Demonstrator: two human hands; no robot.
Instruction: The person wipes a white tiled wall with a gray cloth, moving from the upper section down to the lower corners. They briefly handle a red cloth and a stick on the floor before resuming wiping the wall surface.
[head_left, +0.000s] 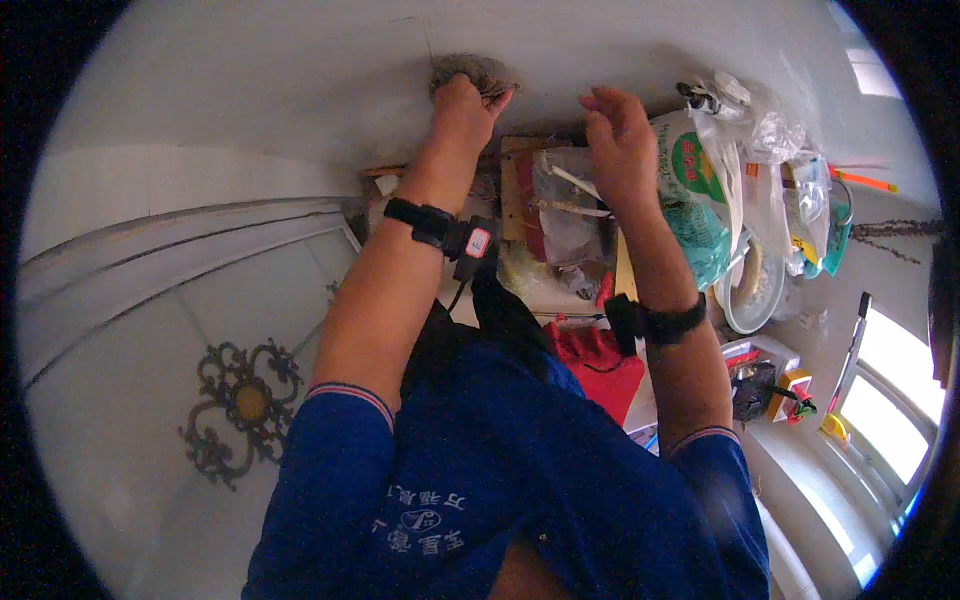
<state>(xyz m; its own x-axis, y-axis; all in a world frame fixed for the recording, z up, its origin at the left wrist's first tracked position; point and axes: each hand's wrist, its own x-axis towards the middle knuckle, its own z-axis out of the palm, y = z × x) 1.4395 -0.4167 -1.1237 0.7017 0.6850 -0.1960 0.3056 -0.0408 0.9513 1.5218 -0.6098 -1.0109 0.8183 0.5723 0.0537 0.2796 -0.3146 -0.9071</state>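
Note:
My left hand (466, 112) is raised to the white wall (300, 90), its fingers against a rough grey-brown patch or wad (480, 69). Whether this is a rag or a break in the wall surface, I cannot tell; the fingertips are hidden. The thumb sticks out to the right. My right hand (621, 146) hangs in the air close to the wall, fingers loosely bent and apart, holding nothing. Below it lie clear plastic bags (574, 202), and beside it stands a white plastic sack (679, 150) with a green print. Each wrist wears a black strap.
Teal mesh (694, 232), a pale round bowl (752, 289) and clear bags (776, 135) crowd the right side. Red cloth (600, 364) hangs below. A white box (750, 360) holds small goods near the window (889, 405). At left is a pale panel with a scrollwork ornament (247, 405).

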